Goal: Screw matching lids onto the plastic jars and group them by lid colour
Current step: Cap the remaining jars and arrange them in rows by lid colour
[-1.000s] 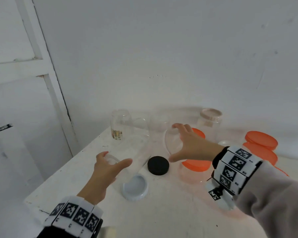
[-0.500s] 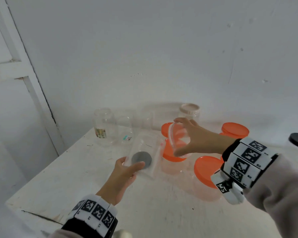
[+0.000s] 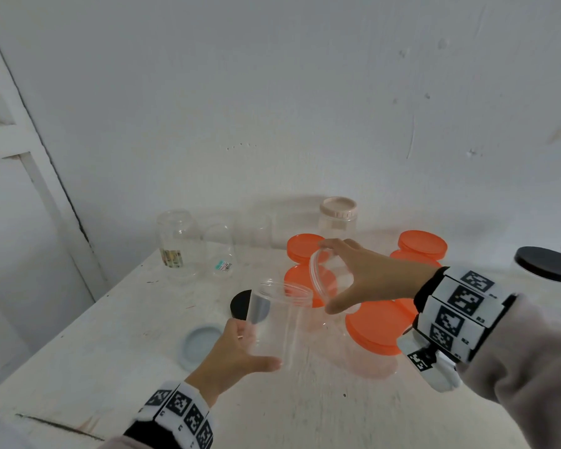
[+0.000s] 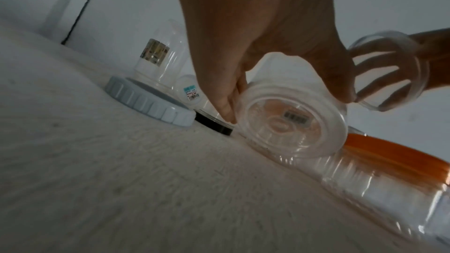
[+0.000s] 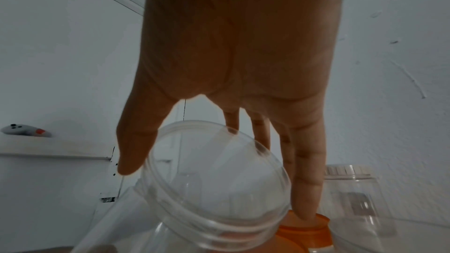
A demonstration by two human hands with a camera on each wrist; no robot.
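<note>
My left hand (image 3: 256,346) grips a clear lidless jar (image 3: 280,322) near its base and holds it just above the white table (image 3: 110,367), mouth up and leaning toward the right. My right hand (image 3: 329,277) pinches a clear lid (image 3: 321,273) between thumb and fingers, on edge, right beside the jar's mouth. In the left wrist view the jar's base (image 4: 287,122) faces the camera, with the clear lid (image 4: 399,72) behind it. In the right wrist view the clear lid (image 5: 214,176) sits between my thumb and fingers.
Several orange-lidded jars (image 3: 374,325) stand close behind and right of my hands. A black lid (image 3: 240,304) and a pale blue lid (image 3: 198,343) lie on the table to the left. Clear open jars (image 3: 175,241) and a beige-lidded jar (image 3: 337,215) line the wall; black-lidded jars (image 3: 546,264) stand far right.
My left hand has lifted the clear jar off the table and turned it more upright. My right hand has picked up the clear lid and brought it to the jar's mouth.
</note>
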